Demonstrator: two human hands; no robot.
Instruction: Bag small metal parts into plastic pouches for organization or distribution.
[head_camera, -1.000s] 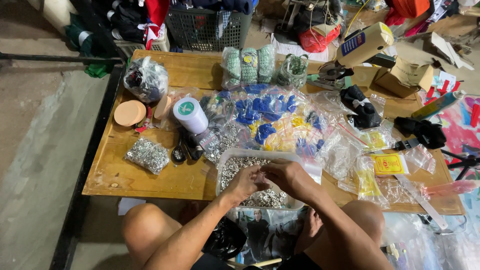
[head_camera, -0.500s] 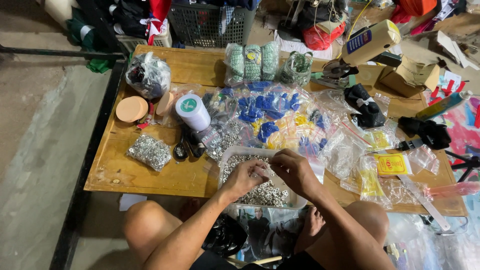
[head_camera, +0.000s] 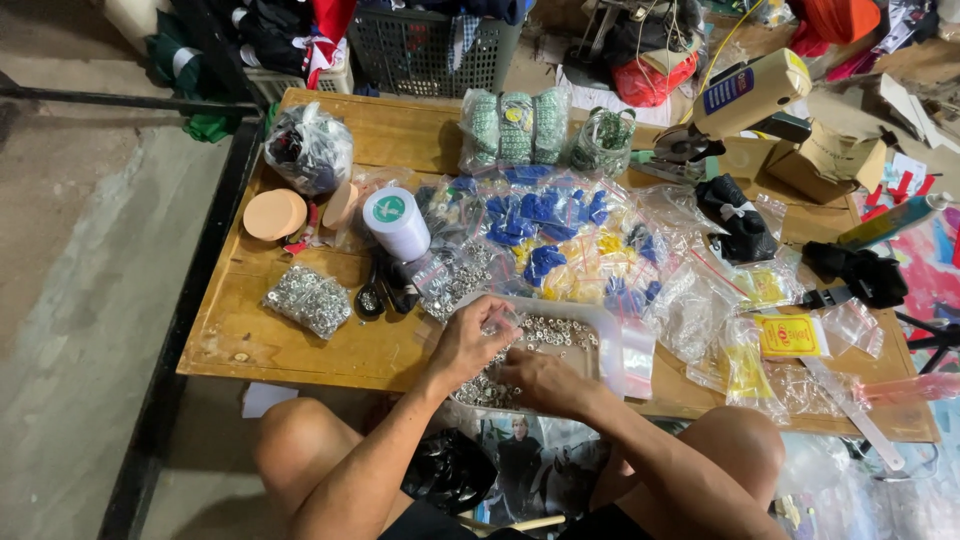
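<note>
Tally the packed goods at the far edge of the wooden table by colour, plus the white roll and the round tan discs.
Green bundles in clear wrap: 4
Black-filled clear bag: 1
White roll: 1
Round tan discs: 2
Total: 8

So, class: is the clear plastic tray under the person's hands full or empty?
Partly full. Small silvery metal rings cover the floor of the clear tray, and both the left hand and right hand rest among them.

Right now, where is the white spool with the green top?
In the head view, the white spool stands on the wooden table's left half, beside the round tan lid, beyond the left hand.
</note>
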